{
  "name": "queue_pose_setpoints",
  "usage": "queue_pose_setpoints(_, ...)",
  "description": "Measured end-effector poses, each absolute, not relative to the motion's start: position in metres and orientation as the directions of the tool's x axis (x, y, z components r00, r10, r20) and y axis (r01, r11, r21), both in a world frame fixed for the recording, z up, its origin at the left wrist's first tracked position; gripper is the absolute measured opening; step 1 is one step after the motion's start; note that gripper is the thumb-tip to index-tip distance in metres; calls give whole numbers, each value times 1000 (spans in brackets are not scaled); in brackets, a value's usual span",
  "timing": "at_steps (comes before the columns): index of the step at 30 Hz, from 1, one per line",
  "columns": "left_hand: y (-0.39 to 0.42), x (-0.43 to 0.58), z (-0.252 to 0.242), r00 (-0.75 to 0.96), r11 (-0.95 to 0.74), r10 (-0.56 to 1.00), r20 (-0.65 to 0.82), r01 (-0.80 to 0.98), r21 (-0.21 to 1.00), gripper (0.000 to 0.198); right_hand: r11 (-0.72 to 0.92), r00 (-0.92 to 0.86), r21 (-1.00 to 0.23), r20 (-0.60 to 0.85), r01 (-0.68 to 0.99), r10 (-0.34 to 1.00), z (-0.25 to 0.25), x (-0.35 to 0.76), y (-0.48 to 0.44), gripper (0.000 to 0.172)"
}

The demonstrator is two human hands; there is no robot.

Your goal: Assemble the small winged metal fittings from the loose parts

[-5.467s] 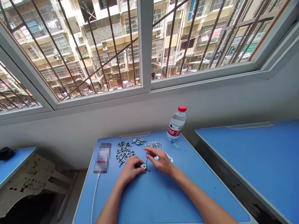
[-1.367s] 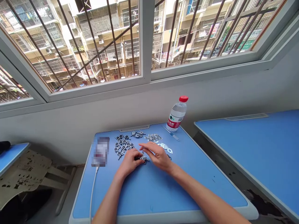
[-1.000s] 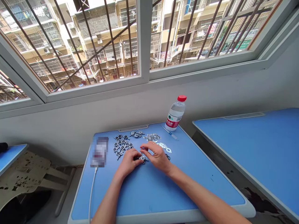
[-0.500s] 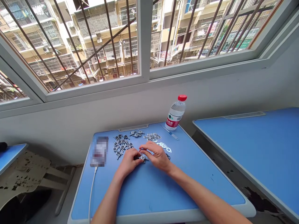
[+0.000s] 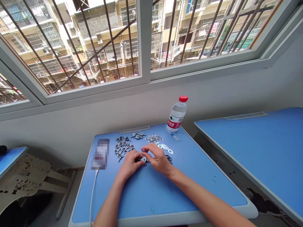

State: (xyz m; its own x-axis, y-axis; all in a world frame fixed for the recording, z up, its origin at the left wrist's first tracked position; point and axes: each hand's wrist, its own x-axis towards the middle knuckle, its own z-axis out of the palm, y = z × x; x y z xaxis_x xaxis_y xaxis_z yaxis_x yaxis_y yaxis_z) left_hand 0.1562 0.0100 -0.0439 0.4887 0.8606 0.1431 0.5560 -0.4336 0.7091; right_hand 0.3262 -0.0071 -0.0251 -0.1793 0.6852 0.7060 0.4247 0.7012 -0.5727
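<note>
My left hand (image 5: 130,160) is closed, thumb and fingers gripping a small metal part (image 5: 144,159) low over the desk. From the right, my right hand (image 5: 158,158) bends over the same part with thumb and forefinger pinched together. Whatever lies between those fingertips is too small to make out. Left of my hands lie several dark round metal fittings (image 5: 124,143) with short stems. Behind are more small metal pieces (image 5: 138,135) and silvery looped pieces (image 5: 153,138). Flat white gasket-like plates (image 5: 165,148) and black rings (image 5: 169,159) sit beside my right hand, which partly covers the rings.
The blue desk (image 5: 142,195) stands against the wall under a barred window. A blurred phone-like object (image 5: 101,154) with a white cable (image 5: 93,189) lies at left. A water bottle (image 5: 177,117) and a pen-like tool (image 5: 172,135) are at back right. Another desk (image 5: 251,142) stands right.
The view has shifted slightly. Both hands stay at the metal part, and the right fingers have moved very little. More of the black rings shows beside my right hand.
</note>
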Motion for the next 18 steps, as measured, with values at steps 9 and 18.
queue_pose_setpoints(9, 13, 155, -49, 485, -430, 862, 145, 551, 715, 17, 782, -334, -503, 713, 367, 616, -26, 333, -2, 38)
queue_pose_setpoints(18, 12, 156, -48, 476, -442, 863, 166, 555, 705, 19, 688, -211, -629, 663, 362, 718, -25, 329, -5, 20)
